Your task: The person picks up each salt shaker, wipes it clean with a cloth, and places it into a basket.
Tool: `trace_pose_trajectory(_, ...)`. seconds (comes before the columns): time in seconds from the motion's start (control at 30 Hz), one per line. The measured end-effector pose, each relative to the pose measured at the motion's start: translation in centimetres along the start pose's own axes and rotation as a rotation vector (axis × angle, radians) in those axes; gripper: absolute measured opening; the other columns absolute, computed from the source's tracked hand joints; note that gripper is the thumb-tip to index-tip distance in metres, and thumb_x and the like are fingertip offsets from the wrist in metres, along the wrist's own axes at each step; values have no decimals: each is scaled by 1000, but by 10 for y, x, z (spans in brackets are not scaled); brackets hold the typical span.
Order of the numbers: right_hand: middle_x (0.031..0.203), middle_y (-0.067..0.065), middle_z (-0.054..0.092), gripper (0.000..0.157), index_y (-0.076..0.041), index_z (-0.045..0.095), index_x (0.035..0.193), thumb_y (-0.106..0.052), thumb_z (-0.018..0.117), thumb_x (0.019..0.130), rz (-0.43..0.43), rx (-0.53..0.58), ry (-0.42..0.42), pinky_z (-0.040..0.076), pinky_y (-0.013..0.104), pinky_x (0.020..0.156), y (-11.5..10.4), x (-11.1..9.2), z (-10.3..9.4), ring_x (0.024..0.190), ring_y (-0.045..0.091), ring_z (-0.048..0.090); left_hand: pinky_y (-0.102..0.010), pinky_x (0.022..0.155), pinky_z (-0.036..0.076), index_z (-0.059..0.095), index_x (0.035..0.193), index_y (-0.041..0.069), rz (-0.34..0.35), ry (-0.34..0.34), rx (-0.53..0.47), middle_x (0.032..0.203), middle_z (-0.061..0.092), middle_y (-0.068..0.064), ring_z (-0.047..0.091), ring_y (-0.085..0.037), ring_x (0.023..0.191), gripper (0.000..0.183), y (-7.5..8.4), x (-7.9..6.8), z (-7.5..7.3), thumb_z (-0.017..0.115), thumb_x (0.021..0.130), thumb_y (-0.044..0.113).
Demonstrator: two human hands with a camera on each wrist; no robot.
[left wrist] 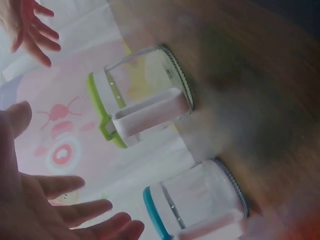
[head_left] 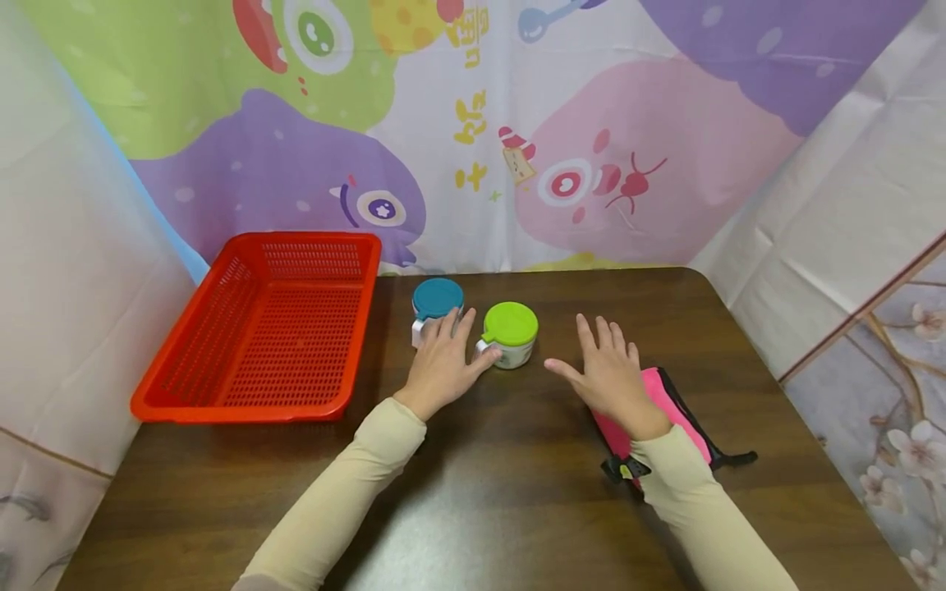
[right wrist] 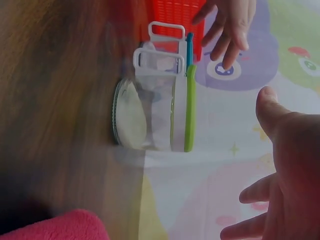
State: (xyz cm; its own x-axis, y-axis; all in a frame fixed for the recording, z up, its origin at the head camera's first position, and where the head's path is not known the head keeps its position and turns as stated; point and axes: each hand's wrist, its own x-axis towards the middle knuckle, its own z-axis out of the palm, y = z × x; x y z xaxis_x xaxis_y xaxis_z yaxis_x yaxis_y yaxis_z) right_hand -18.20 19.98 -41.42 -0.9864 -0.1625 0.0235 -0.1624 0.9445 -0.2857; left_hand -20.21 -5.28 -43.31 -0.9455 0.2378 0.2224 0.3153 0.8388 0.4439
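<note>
Two clear glass jars with white handles stand side by side on the table. One jar has a green lid, the other jar a blue lid. My left hand, fingers spread, hovers in front of them and overlaps both in the head view; the left wrist view shows its fingers apart from the glass. To the right of the green-lidded jar, my right hand is held above the table with fingers spread and nothing in it. Below that hand lies a pink cloth item with black edging and straps.
A red plastic basket with slotted sides stands at the left of the table. Behind the table's far edge hangs a cartoon-print curtain. White fabric with printed flowers hangs at the right side.
</note>
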Motion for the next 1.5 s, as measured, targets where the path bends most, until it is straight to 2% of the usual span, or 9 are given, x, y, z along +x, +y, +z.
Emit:
trace_pose_trajectory(0.23,155,29,21,94,-6,16,155,-68,44,90,23,20,-17,17,71,110,9,-7,2,145,49,15,-58,110,35,34,149,6,-55,-115,-122,152,37,-21,39,-42,138,82,0,-3,5,58,89,56)
trace_pose_trajectory(0.43,155,29,23,93,-5,16,154,-66,45,90,19,16,8,19,69,110,12,-7,-3,144,49,17,-55,113,32,36,148,5,-115,-160,-216,149,41,-20,39,-39,138,76,-1,3,11,57,91,51)
trace_pose_trajectory(0.73,154,31,24,94,-3,17,154,-67,44,90,37,25,-5,17,69,111,20,-14,-3,143,49,19,-53,114,31,42,144,5,-166,-161,-290,147,45,-17,40,-35,138,66,-3,8,18,56,94,46)
trace_pose_trajectory(1.03,153,31,25,94,-2,19,153,-67,45,90,46,5,-12,19,69,110,29,-18,-2,141,51,21,-52,112,34,44,141,0,-157,-163,-312,141,50,-20,46,-37,132,63,-3,11,24,54,96,43)
trace_pose_trajectory(1.37,149,34,30,90,1,23,151,-60,52,90,62,8,1,22,70,108,39,-26,-2,137,54,27,-52,110,35,47,139,1,-198,-243,-323,134,54,-19,50,-36,128,61,-6,12,31,49,97,45)
trace_pose_trajectory(1.5,148,34,31,91,1,25,150,-62,51,90,52,10,-1,24,71,107,42,-24,2,136,54,28,-52,110,35,45,140,0,-234,-255,-344,136,53,-20,49,-36,129,62,-10,12,30,49,97,45)
